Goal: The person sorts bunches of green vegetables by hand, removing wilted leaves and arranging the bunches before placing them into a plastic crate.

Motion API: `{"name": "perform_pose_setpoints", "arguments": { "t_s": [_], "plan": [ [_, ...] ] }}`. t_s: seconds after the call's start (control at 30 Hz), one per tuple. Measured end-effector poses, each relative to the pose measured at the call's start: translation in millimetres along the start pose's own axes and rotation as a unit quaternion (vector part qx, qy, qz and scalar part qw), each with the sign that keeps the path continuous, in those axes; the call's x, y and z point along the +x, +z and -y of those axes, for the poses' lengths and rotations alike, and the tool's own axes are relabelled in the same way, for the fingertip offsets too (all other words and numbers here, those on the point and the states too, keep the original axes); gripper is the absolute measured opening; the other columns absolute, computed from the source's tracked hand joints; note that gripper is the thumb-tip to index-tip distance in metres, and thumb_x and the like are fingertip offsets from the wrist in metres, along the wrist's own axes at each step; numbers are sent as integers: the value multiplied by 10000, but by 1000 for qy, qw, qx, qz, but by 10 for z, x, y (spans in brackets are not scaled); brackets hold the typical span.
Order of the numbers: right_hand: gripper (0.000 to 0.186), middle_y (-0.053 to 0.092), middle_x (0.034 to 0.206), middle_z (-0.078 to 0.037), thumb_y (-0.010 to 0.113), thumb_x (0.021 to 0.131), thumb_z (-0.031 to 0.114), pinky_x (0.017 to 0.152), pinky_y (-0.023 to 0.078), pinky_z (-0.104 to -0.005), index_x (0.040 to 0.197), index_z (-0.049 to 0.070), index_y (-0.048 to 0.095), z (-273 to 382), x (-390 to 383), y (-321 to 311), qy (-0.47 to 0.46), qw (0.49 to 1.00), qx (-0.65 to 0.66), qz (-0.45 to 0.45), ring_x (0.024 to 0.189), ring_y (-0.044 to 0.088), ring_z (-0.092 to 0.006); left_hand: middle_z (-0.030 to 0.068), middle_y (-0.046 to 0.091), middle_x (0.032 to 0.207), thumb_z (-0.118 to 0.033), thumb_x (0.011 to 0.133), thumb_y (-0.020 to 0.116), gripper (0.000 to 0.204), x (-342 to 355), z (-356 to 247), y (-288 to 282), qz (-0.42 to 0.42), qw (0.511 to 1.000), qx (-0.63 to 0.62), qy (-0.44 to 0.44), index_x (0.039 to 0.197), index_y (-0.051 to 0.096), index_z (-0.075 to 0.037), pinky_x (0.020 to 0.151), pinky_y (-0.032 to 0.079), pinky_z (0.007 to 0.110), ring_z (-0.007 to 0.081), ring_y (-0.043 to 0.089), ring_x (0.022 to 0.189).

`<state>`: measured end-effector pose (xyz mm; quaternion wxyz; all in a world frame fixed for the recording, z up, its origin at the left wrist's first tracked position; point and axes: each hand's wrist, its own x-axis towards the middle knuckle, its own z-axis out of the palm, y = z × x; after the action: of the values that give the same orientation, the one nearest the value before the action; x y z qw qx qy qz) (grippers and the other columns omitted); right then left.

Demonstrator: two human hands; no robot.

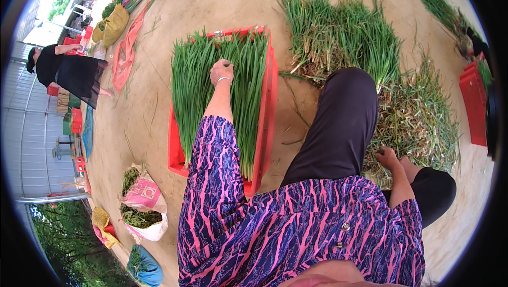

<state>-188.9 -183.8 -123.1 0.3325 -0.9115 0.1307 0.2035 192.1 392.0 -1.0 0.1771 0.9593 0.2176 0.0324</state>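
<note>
A red plastic crate [269,96] in front of me is packed with long green chives [193,91] laid side by side in rows. Across their upper part reaches my left hand [221,71], its fingers curled down among the leaves; whatever is in them is hidden. On my right, by my bent knee, my right hand [389,158] hangs low against a heap of chive trimmings [418,115], fingers curled, and their contents cannot be made out. Beyond my knee lies a large pile of loose chives [338,33], roots toward me.
At left stand an open white-and-pink sack [151,197] of greens and a blue bag [145,266]. Farther off, a person in black [69,70] is near yellow sacks [114,25] and a red cloth strip [127,49]. Another red crate [472,102] is at far right.
</note>
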Motion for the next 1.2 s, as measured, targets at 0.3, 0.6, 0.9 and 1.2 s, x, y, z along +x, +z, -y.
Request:
{"name": "perform_pose_setpoints", "arguments": {
  "t_s": [0.3, 0.6, 0.9, 1.2],
  "plan": [
    [278, 678, 866, -212, 660, 755, 264, 775, 523, -444, 842, 1, 688, 143, 85, -40, -4, 1000, -20, 1, 838, 657, -371, 84, 733, 898, -233, 779, 718, 154, 85, 150, 36, -28, 992, -123, 25, 895, 757, -140, 707, 567, 357, 248, 705, 742],
    [317, 678, 844, -214, 672, 741, 249, 735, 528, -417, 876, -38, 675, -90, 167, 104, -22, 1000, -19, -3, 805, 668, -340, 59, 694, 818, -41, 858, 655, 205, 31, 179, -65, 151, 890, -429, -29, 1060, 672, -5, 460, 479, 250, 117, 614, 564],
    [295, 669, 838, -211, 672, 719, 239, 735, 521, -420, 838, -31, 682, 12, 233, 98, -16, 1000, -10, 3, 807, 657, -350, 35, 690, 788, -42, 827, 675, 171, 31, 245, -84, 198, 891, -409, -11, 994, 691, -8, 420, 427, 218, 81, 581, 558],
    [295, 672, 860, -204, 683, 723, 249, 761, 517, -421, 844, -19, 684, -89, 219, 132, 17, 999, -24, 14, 833, 656, -335, 74, 661, 711, -62, 792, 624, 130, -42, 200, 73, 154, 913, -379, -17, 907, 663, -18, 445, 440, 255, 119, 568, 517]
  ]
}}
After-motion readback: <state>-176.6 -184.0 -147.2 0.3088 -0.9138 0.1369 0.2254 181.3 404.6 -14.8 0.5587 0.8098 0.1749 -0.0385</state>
